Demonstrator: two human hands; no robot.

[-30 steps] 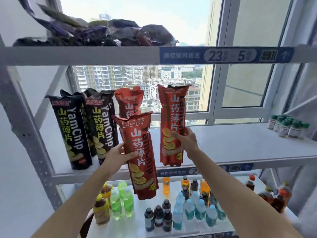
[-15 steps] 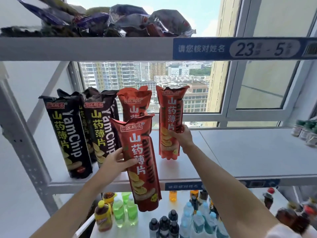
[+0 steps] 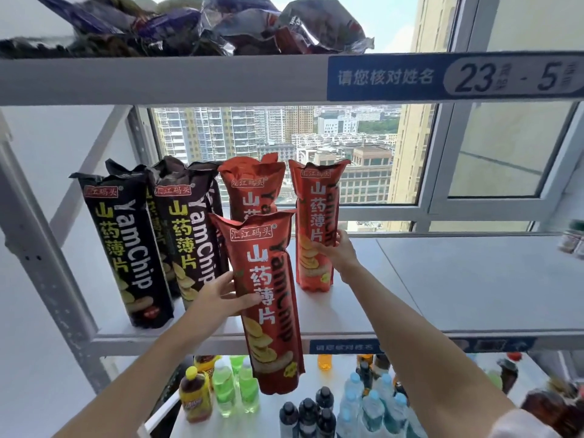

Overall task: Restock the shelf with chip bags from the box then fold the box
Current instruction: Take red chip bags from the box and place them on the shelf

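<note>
Nearest, drink bottles (image 3: 234,393) stood on the lower shelf (image 3: 271,428). Left hand (image 3: 221,295) gripped a red YamChip bag (image 3: 268,301) at its middle, bag upright, its base hanging below the middle shelf (image 3: 474,298) edge. Right hand (image 3: 339,251) curled round a second red YamChip bag (image 3: 316,222) standing on that shelf. A third red bag (image 3: 252,188) and black YamChip bags (image 3: 126,248) stood alongside to the left. Crumpled snack bags (image 3: 221,26) lay on the top shelf (image 3: 158,79).

Two tall red chip bags (image 3: 314,222) stand on the white shelf (image 3: 442,279) beside black chip bags (image 3: 126,254). A third red bag (image 3: 268,298) hangs before its edge.
</note>
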